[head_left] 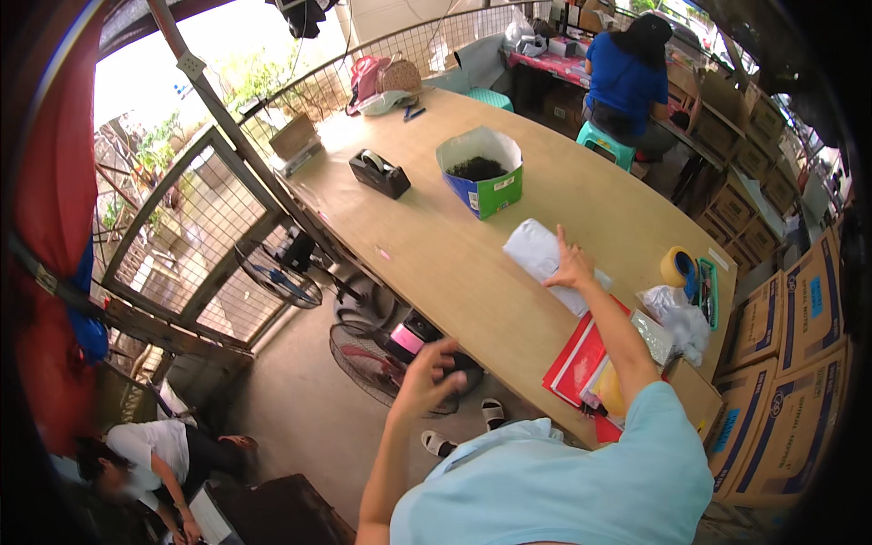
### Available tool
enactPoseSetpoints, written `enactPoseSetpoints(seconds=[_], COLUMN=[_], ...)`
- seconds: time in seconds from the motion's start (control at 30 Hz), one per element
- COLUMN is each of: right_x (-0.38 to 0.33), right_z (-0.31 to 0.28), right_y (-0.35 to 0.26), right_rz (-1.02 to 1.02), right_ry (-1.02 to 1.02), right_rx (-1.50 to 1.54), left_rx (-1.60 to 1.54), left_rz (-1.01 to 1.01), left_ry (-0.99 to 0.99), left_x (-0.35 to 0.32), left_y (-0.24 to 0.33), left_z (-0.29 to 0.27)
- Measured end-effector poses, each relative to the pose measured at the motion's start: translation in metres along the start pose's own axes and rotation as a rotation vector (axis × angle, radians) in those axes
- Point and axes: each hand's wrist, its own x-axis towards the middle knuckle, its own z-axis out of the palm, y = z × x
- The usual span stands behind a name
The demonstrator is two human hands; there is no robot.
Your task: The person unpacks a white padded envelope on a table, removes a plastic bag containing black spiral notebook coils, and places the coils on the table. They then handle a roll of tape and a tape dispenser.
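Note:
My right hand (572,266) rests fingers spread on a white padded mailer (538,252) lying on the long wooden table (472,282). It presses the mailer flat and grips nothing. My left hand (427,374) hangs in the air off the table's near edge, fingers curled loosely, with nothing in it. Under my right forearm lie red folders (578,359) and a clear packet (652,336).
A green and blue box (481,173) of dark material and a black tape dispenser (379,172) stand farther along the table. A yellow tape roll (677,266) and crumpled plastic (677,312) lie at right. Floor fans (368,359) stand below. Stacked cartons (790,363) fill the right. One person sits at the far desk, another crouches lower left.

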Motion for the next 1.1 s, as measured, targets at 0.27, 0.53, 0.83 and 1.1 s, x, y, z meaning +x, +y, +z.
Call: enactPoseSetpoints(seconds=[0.27,0.53,0.83,1.1], right_x=[-0.09,-0.07,0.048,0.033], right_z=[0.029,0.007,0.042,0.055], right_y=[-0.089,-0.065,-0.086,-0.1], right_rz=[-0.073,-0.151,-0.574,-0.516], right_ry=[-0.009,-0.216,-0.02,0.17], right_rx=[0.051,0.219,0.696,0.72], left_rx=[0.338,0.316,0.403,0.573], left_rz=[0.001,-0.176,0.01,0.166], left_ry=[0.488,0.43,0.492,0.611], left_x=[0.178,0.205,0.22,0.207], left_y=[-0.085,-0.074,-0.081,-0.087], left_z=[0.05,0.045,0.055,0.071])
